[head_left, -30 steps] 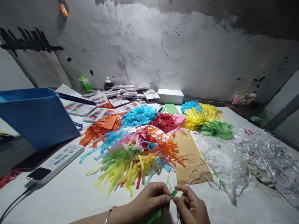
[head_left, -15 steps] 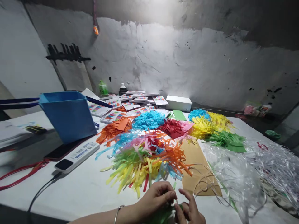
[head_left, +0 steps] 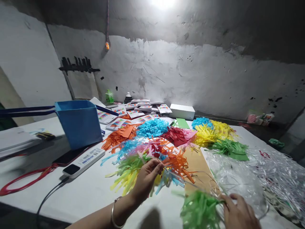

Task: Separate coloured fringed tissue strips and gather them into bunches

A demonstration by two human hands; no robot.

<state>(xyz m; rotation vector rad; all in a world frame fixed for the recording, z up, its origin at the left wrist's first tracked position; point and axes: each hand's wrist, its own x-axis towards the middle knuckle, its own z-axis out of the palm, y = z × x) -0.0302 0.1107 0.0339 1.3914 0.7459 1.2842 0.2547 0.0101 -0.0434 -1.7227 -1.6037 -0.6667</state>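
Note:
My left hand [head_left: 150, 173], with a silver bangle at the wrist, is raised over the multicoloured paper fringes [head_left: 133, 162] and pinches the end of a thin pale string [head_left: 177, 176]. The string runs down to the right. My right hand [head_left: 239, 211] is at the lower right, fingers bent at the edge of a blurred green paper tassel [head_left: 200, 210]; what its fingertips hold is too small to tell. The tassel lies over the near end of a brown paper sheet [head_left: 196, 157]. More thin string is looped on that sheet.
A blue box with straps [head_left: 79, 127], a white device with a cable [head_left: 83, 162] and a phone stand left. Orange, blue, red, yellow and green tassels [head_left: 231, 148], printed packs [head_left: 143, 108] and a white box [head_left: 182, 112] lie behind. Clear plastic [head_left: 235, 171] covers the right.
My hands have moved apart, the left up and leftward with the string end, the right out to the right. The green tassel now shows between them. The camera view has tilted up.

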